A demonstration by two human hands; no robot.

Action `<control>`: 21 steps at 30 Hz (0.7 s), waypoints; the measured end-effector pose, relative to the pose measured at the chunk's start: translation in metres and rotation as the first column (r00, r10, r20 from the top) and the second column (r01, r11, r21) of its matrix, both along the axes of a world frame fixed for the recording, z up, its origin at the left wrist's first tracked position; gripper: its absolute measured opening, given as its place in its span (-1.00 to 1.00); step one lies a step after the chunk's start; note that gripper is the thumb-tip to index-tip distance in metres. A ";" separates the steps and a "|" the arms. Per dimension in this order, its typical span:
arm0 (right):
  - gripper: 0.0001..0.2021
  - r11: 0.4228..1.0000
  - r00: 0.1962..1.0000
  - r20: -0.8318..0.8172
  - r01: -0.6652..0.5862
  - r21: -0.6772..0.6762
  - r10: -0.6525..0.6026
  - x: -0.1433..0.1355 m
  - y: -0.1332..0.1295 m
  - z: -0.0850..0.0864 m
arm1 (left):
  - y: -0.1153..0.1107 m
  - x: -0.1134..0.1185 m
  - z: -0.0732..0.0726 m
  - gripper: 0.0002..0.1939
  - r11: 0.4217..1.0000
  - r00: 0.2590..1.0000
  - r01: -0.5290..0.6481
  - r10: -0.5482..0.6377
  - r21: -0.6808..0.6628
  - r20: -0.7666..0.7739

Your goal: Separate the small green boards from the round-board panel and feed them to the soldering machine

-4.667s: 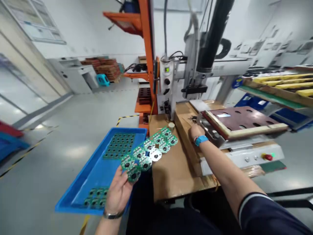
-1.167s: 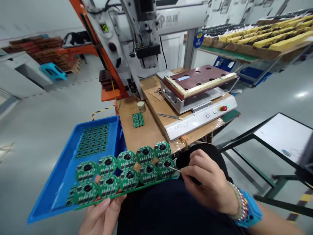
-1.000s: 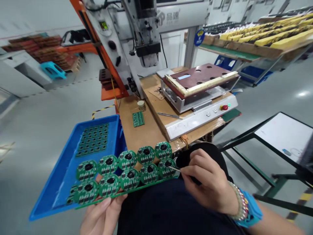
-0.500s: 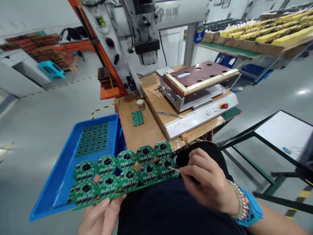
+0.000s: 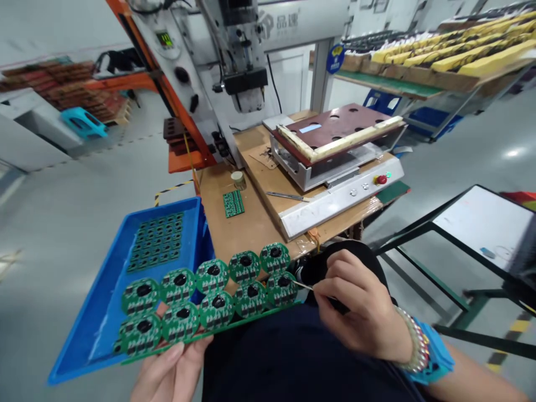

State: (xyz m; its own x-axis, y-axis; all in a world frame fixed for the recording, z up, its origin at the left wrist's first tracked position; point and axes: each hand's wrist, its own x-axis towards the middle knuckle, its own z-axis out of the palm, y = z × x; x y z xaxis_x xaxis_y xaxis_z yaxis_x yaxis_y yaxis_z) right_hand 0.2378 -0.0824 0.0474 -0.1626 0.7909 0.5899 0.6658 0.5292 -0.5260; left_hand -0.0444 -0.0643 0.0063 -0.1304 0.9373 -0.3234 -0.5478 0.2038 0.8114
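Note:
A green circuit board panel (image 5: 216, 309) of two rows of round boards, each with a black blob, lies tilted over my lap and the blue tray's edge. My left hand (image 5: 173, 368) grips its lower edge near the left end, thumb on top. My right hand (image 5: 358, 307) pinches a thin pale stick (image 5: 302, 285) at the panel's right end. The stick's tip is at the black blob of the lower right round board. Whether it touches cannot be made out.
A blue tray (image 5: 97, 312) at left holds a sheet of smaller boards (image 5: 156, 241). On the wooden bench are a small green board (image 5: 233, 204), a round container (image 5: 238, 180), tweezers (image 5: 288, 196) and a machine with a brown plate (image 5: 335, 125). A white-topped stand (image 5: 486, 223) is at right.
The stick's tip has shifted slightly up and right relative to the lower right round board, with my right hand. The whole view has moved a little; my left hand still grips the panel.

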 end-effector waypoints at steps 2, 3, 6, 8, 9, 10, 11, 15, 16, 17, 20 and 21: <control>-0.85 1.000 1.000 0.000 0.004 0.001 -0.004 0.000 0.000 0.000 | -0.001 -0.001 -0.001 -0.34 1.000 1.000 0.009 -0.009 -0.008 0.002; -0.85 1.000 1.000 -0.001 0.000 0.000 0.000 -0.001 0.000 0.000 | -0.001 -0.002 -0.001 -0.33 1.000 1.000 0.015 -0.015 -0.013 0.000; -0.84 1.000 1.000 -0.008 -0.021 0.010 0.021 -0.002 0.001 -0.001 | -0.002 -0.001 -0.001 -0.33 1.000 1.000 0.010 -0.010 -0.029 -0.011; -0.84 1.000 1.000 -0.014 -0.022 0.012 0.022 -0.002 0.001 -0.002 | -0.001 -0.001 -0.001 -0.35 0.999 1.000 0.012 -0.012 -0.034 -0.017; -0.84 1.000 1.000 -0.016 -0.020 0.011 0.020 -0.002 0.001 -0.003 | -0.001 -0.001 -0.001 -0.35 0.999 1.000 0.015 -0.016 -0.032 -0.021; -0.84 1.000 1.000 -0.016 -0.020 0.006 0.020 -0.001 0.001 -0.003 | -0.001 -0.001 -0.001 -0.34 0.999 1.000 0.019 -0.019 -0.026 -0.023; -0.84 1.000 1.000 -0.017 -0.019 0.001 0.019 -0.001 0.001 -0.003 | -0.001 -0.002 -0.002 -0.34 1.000 0.999 0.019 -0.020 -0.019 -0.027; -0.84 1.000 0.999 -0.029 -0.022 -0.002 0.022 -0.002 0.000 -0.003 | -0.003 -0.005 -0.004 -0.33 1.000 0.999 0.026 -0.026 0.007 -0.034; -0.83 1.000 0.999 -0.035 -0.023 0.003 0.023 -0.002 0.001 -0.004 | -0.003 -0.005 -0.005 -0.32 0.999 0.999 0.032 -0.032 0.011 -0.031; -0.83 1.000 0.999 -0.038 -0.027 0.007 0.028 -0.003 0.001 -0.004 | -0.003 -0.006 -0.005 -0.32 0.999 0.999 0.041 -0.041 0.006 -0.030; -0.83 0.999 0.998 -0.039 -0.045 0.014 0.046 -0.005 0.002 -0.004 | -0.004 -0.007 -0.006 -0.33 0.999 0.999 0.042 -0.042 -0.004 -0.020; -0.83 0.999 0.998 -0.038 -0.050 0.013 0.050 -0.005 0.002 -0.004 | -0.004 -0.007 -0.006 -0.34 0.999 0.999 0.036 -0.036 -0.008 -0.016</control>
